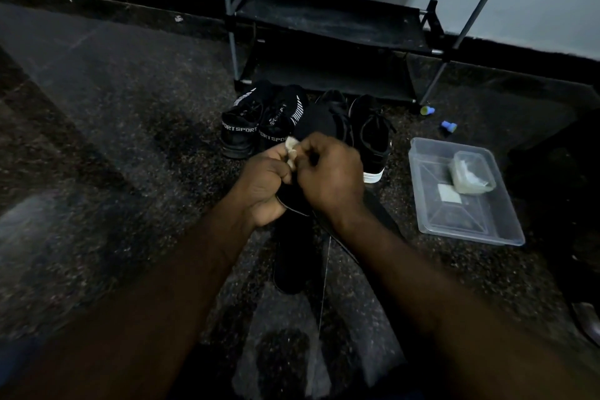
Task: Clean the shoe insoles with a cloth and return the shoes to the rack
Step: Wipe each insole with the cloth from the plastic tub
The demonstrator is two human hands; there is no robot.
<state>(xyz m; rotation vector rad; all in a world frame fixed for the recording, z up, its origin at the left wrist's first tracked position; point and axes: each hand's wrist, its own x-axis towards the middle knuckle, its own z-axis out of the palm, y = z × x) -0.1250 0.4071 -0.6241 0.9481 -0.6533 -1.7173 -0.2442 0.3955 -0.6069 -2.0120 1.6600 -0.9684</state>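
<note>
the person's two hands meet low in the middle of the scene, over the dark speckled floor [130,146]. the left hand [264,187] has its grip closed round the near part of a black insole [316,125], fingers curled under its edge. that insole's long axis runs near to far, tilted up, with its rounded end pointing away toward the shoe rack [324,26]. the right hand [331,177] has its grip pinched tight on a small pale cloth [291,152], which is bunched between the two hands against the insole's top face. a loose insole [292,266] lies flat on the floor just below the hands, also lengthwise near to far. a dark strip [380,211] slants out under the right wrist; i can't tell what it is. beyond the hands, a pair of black sport shoes [242,130] stands on the left with heels facing near, and a pair of black sneakers [373,140] with white soles stands to their right, both just in front of the rack's bottom shelf. to the right sits a clear plastic tray [470,224] holding a small clear container [472,172], and beyond it two small blue caps [449,126] lie on the floor.
</note>
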